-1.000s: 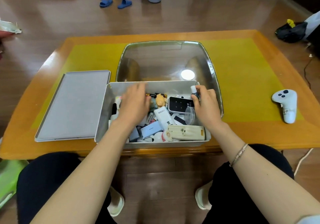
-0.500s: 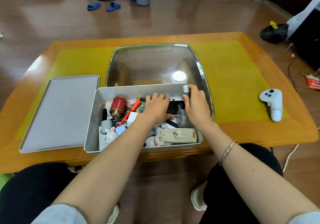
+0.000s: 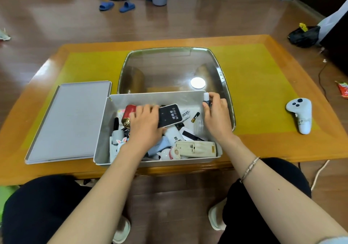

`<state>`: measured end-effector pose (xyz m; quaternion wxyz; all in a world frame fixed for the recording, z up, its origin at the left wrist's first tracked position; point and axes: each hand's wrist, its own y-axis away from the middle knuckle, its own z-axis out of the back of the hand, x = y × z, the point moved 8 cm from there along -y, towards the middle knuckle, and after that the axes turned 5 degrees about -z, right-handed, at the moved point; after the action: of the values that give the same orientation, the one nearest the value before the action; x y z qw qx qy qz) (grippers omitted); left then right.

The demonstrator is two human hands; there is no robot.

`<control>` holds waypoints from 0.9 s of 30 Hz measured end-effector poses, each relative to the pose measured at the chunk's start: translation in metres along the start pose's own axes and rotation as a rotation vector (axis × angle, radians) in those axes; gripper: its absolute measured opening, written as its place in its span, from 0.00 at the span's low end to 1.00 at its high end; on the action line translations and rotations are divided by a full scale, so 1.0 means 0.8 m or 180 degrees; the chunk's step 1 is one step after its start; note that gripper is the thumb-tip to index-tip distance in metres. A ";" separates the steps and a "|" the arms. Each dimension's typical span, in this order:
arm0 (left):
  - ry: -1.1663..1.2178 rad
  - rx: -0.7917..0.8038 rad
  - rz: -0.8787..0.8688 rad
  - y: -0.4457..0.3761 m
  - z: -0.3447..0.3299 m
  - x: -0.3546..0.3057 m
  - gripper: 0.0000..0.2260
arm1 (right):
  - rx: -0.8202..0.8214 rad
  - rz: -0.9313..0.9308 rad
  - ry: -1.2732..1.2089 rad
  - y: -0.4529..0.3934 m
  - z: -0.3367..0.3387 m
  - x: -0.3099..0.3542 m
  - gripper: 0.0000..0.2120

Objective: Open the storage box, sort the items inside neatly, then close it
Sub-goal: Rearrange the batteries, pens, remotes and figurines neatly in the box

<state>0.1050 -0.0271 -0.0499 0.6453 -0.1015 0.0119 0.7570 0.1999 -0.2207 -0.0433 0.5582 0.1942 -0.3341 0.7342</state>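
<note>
**While Both Hands Work Inside the Open Storage Box**

With the lid (image 3: 69, 119) off and flat just left of the storage box (image 3: 156, 97), both hands down among the jumbled items. Left hand (image 3: 145, 125) palm down, fingers bent over the left edge of a black device (image 3: 169, 115), gripping it tilted above the pile; white print on its face, partly legible as "Wi-Fi", remaining characters too small to make out. Just left of those fingers, a red canister (image 3: 130, 110) with a gold end. Right hand (image 3: 216, 115) at the box's far right corner, thumb and fingertips pinching a small white-capped tube (image 3: 206, 98) held upright against the wall. Between the two hands, a white label (image 3: 185, 114) reading roughly "ybright", and a small amber vial (image 3: 195, 114) lying tilted. Below the wrists, near the front wall, a cream remote (image 3: 195, 148) and a bunny figurine (image 3: 120, 143). Well right of the right hand, apart on the table (image 3: 263, 145), a white controller (image 3: 300, 116).
</note>
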 end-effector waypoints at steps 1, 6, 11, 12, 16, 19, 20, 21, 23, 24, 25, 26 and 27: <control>-0.0055 0.0080 0.0112 0.005 0.001 0.010 0.30 | -0.0003 -0.0002 -0.0009 0.000 0.001 0.000 0.11; 0.0006 0.0926 -0.0201 0.006 -0.016 0.013 0.30 | 0.0055 -0.0022 -0.0062 0.001 -0.001 -0.002 0.12; 0.0088 0.1200 -0.0540 -0.009 -0.028 -0.024 0.34 | 0.0118 -0.0227 -0.0218 0.000 -0.004 -0.011 0.13; 0.0167 0.1119 -0.0656 -0.016 -0.029 -0.039 0.35 | 0.0120 -0.0255 -0.0253 0.000 -0.004 -0.013 0.14; 0.0405 0.1108 -0.1127 -0.045 -0.048 -0.103 0.38 | 0.0126 -0.0341 -0.0475 0.000 -0.004 -0.017 0.14; 0.0490 0.1195 -0.1212 -0.064 -0.063 -0.129 0.38 | 0.0113 -0.0337 -0.0565 0.000 -0.002 -0.018 0.13; 0.0437 0.1272 -0.1177 -0.068 -0.069 -0.131 0.36 | 0.0112 -0.0342 -0.0564 -0.001 -0.002 -0.018 0.13; 0.0383 0.1378 -0.1118 -0.071 -0.075 -0.131 0.34 | 0.0108 -0.0351 -0.0548 -0.001 -0.002 -0.018 0.13; 0.0401 0.1532 -0.1045 -0.071 -0.083 -0.128 0.32 | 0.0105 -0.0356 -0.0505 0.000 -0.002 -0.018 0.14; 0.0398 0.1531 -0.1061 -0.070 -0.083 -0.126 0.31 | 0.0103 -0.0351 -0.0504 0.000 -0.002 -0.018 0.13; 0.0342 0.1485 -0.1100 -0.069 -0.081 -0.123 0.30 | 0.0102 -0.0347 -0.0513 0.000 -0.002 -0.017 0.13; 0.0282 0.1424 -0.1135 -0.068 -0.078 -0.120 0.30 | 0.0105 -0.0345 -0.0516 0.000 -0.001 -0.017 0.13; 0.0278 0.1380 -0.1146 -0.066 -0.075 -0.116 0.31 | 0.0110 -0.0343 -0.0507 -0.001 -0.001 -0.017 0.13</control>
<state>0.1786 -0.1177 -0.0869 0.7749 0.0059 0.1831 0.6049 0.2045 -0.2291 -0.0529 0.5651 0.2793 -0.3537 0.6911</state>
